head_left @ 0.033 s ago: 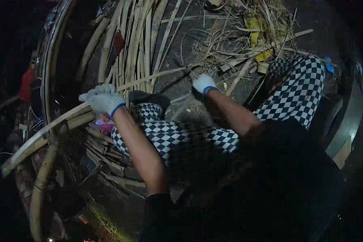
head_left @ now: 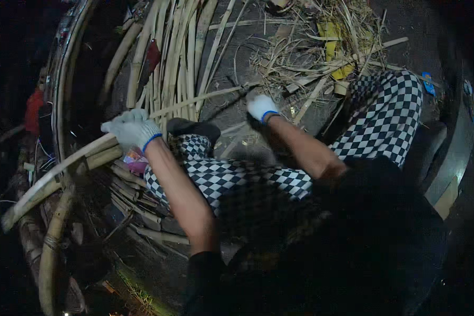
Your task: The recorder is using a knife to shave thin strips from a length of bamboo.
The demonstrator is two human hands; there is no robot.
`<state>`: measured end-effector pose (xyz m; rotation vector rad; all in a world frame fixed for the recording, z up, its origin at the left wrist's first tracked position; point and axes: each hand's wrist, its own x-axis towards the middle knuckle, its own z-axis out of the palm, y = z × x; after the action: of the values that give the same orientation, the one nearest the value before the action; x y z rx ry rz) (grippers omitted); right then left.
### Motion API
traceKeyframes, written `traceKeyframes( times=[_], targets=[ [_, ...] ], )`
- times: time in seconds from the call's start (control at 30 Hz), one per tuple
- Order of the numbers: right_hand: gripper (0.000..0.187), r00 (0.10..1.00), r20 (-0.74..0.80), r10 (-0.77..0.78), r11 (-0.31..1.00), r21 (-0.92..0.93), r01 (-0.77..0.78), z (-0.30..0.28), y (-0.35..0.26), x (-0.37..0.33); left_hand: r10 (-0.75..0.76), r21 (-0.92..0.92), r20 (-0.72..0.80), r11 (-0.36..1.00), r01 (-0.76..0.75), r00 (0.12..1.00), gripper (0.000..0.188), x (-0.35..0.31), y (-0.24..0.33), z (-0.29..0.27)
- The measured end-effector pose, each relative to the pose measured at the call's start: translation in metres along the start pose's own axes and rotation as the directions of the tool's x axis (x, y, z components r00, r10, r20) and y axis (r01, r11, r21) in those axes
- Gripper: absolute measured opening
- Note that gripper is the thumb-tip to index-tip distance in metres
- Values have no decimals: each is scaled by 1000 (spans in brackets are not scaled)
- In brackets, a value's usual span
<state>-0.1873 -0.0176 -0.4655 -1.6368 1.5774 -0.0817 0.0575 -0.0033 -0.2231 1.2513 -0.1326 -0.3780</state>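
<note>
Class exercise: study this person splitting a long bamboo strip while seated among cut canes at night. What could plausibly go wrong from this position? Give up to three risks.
1. The right hand grips what looks like a dark blade at the bamboo strip, close to the checkered trouser leg; a slip might reach the leg.
2. The left hand clamps the strip in a thin glove only; splinters could get through.
3. The scene is dim, and loose shavings litter the ground, so footing and aim may suffer.

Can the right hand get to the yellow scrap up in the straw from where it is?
Probably yes. The right hand is on the dark tool near the bamboo strip, and the yellow scrap lies farther off. Only loose straw lies between, but the hand would have to let go first.
</note>
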Motion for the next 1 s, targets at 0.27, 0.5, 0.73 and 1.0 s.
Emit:
traceKeyframes(
  times=[0.27,0.5,0.73,1.0],
  targets=[
    [36,955,-105,-279,959,18,282,11,1,-11,23,-111,142,994,-7,990,56,9,-7,-13],
    [44,997,66,-41,997,-55,44,2,24,20,-60,-141,205,986,90,977,56,6,-3,-9],
    [33,949,-85,-304,948,71,310,19,26,12,41,-48,141,998,-35,989,59,-9,2,2],
    [44,989,-7,-146,989,26,146,22,24,23,46,-65,156,997,-37,987,56,-16,7,13]
  ],
)
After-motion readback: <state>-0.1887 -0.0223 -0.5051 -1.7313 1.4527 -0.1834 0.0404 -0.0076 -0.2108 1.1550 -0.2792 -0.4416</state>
